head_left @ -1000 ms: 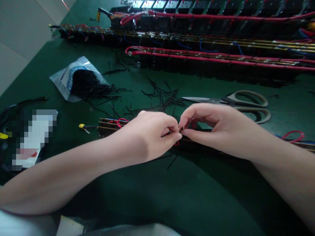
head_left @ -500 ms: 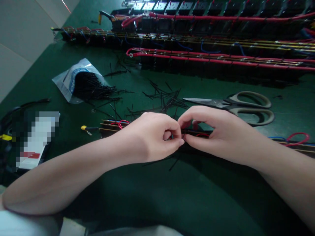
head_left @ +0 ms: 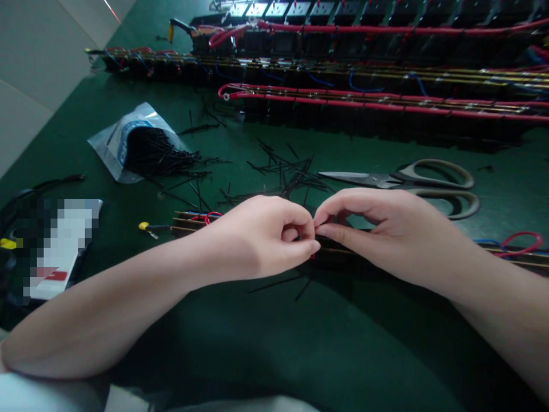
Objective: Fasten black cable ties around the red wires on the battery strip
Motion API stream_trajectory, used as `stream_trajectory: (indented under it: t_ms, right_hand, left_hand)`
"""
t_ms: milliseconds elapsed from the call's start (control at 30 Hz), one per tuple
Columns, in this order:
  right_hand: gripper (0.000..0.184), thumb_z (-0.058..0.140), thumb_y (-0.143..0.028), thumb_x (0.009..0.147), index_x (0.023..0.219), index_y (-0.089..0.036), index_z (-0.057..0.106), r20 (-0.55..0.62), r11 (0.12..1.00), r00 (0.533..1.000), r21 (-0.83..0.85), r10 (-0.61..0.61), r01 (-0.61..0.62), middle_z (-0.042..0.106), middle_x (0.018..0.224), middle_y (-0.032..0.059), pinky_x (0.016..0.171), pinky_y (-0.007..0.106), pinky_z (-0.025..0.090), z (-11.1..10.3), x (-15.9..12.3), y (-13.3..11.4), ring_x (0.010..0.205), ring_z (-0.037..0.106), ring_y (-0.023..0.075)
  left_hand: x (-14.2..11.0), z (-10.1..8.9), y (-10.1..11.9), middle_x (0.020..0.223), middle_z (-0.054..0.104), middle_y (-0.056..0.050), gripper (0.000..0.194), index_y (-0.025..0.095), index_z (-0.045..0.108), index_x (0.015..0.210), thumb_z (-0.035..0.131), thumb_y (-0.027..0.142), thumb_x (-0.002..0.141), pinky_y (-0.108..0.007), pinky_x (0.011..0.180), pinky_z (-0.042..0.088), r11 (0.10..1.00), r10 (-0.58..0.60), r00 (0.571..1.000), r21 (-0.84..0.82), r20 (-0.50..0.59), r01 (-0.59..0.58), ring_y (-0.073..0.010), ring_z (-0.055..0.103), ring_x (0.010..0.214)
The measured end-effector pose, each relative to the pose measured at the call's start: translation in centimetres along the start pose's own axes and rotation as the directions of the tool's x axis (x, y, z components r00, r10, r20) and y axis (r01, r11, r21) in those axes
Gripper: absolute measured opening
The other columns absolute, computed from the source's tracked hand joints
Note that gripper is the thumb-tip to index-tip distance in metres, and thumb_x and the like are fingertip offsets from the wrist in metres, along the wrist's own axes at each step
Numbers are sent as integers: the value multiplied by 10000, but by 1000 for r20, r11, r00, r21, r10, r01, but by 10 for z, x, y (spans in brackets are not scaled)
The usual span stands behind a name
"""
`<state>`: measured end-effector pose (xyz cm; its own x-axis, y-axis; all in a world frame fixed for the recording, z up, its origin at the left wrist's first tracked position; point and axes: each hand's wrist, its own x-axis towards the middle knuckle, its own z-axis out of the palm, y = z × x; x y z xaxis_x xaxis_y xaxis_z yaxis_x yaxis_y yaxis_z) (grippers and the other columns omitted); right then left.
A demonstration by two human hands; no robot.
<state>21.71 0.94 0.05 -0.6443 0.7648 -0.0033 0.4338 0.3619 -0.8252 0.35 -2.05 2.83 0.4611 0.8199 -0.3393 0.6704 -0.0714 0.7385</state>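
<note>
Over a long wired strip (head_left: pixel 343 249) with brass rails, red loops and blue wire, my two hands meet at the fingertips. My left hand (head_left: pixel 277 237) is closed, thumb and fingers curled into a pinch. Thumb against forefinger, my right hand (head_left: pixel 369 226) pinches right beside it. What lies between the fingertips is too small and hidden to make out. The hands cover the middle of the strip; a yellow-capped lead (head_left: pixel 144 226) sticks out at its left end. Loose black cable ties (head_left: pixel 295 174) lie just beyond the hands.
Scissors (head_left: pixel 386 180) lie partly open behind my right hand. A plastic bag (head_left: pixel 114 143) spills more black cable ties on the green table (head_left: pixel 278 343). Larger socket strips with red cables (head_left: pixel 386 106) line the back. At left lies a partly blurred white-faced item (head_left: pixel 64 246).
The right thumb has risen and closed against the forefinger, narrowing the gap in that hand. My left hand has barely moved. The view has shifted slightly.
</note>
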Motion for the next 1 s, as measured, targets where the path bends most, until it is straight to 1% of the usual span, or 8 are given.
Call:
stream_trajectory:
  t_ms: [200, 300, 400, 567, 700, 767, 867, 1000]
  right_hand:
    - [97, 709, -352, 887, 877, -274, 765, 33, 995, 999, 95, -2, -1, 780, 792, -2, 610, 350, 544, -2, 2, 0, 683, 692, 196]
    - [70, 713, -332, 873, 878, -276, 756, 31, 994, 999, 109, -35, 31, 780, 833, 3, 621, 352, 557, -2, 3, 0, 714, 694, 195]
    - [73, 708, -335, 873, 885, -274, 748, 23, 995, 999, 97, -36, 34, 775, 845, 10, 646, 361, 575, -2, 2, 1, 726, 691, 199]
    - [73, 712, -337, 865, 884, -277, 749, 17, 995, 999, 90, -41, 39, 778, 859, 4, 684, 361, 585, -2, 1, 1, 747, 697, 197]
    - [71, 704, -330, 875, 885, -276, 749, 30, 995, 999, 87, -42, 39, 774, 847, 10, 683, 369, 586, -3, 0, 1, 748, 697, 206]
    - [67, 703, -326, 880, 892, -276, 745, 34, 995, 998, 86, -48, 45, 772, 852, 12, 685, 373, 588, -3, 0, 1, 749, 696, 208]
    - [57, 699, -314, 892, 907, -277, 740, 37, 995, 997, 80, -66, 63, 773, 868, 9, 692, 372, 594, -4, -1, 1, 760, 703, 206]
    - [42, 697, -309, 899, 910, -277, 722, 25, 994, 997, 75, -80, 78, 765, 873, 7, 695, 370, 599, -3, -1, 2, 764, 705, 204]
  left_hand:
    - [-1, 0, -2, 565, 555, 58, 197, 176, 736, 756, 652, 299, 884, -211, 488, 321, 999, -21, 1000, -45, 0, 21, -87, 468, 526]
    - [-1, 0, -2, 593, 606, 45, 209, 179, 751, 774, 643, 311, 895, -210, 494, 354, 998, -34, 999, -57, 15, 35, -95, 514, 538]
    - [-1, 0, -2, 620, 642, 31, 220, 176, 760, 785, 640, 318, 904, -214, 499, 362, 998, -27, 1000, -52, 14, 28, -101, 539, 552]
    - [1, 1, -2, 626, 635, 26, 225, 171, 755, 784, 636, 317, 907, -221, 500, 355, 998, -37, 999, -58, 16, 38, -104, 530, 560]
    - [2, 2, -2, 597, 578, 34, 239, 174, 716, 744, 634, 330, 906, -229, 491, 336, 995, -56, 998, -79, 13, 57, -104, 489, 552]
    - [2, 1, -2, 610, 582, 31, 241, 176, 701, 733, 632, 329, 905, -233, 500, 341, 994, -59, 998, -87, 17, 61, -107, 494, 568]
    - [2, 1, -2, 635, 594, 27, 232, 176, 691, 739, 633, 330, 902, -236, 513, 349, 991, -56, 998, -119, 28, 59, -110, 504, 587]
    - [1, 2, -2, 618, 554, 38, 208, 170, 678, 751, 633, 305, 903, -218, 510, 346, 981, -50, 999, -185, 19, 53, -99, 481, 579]
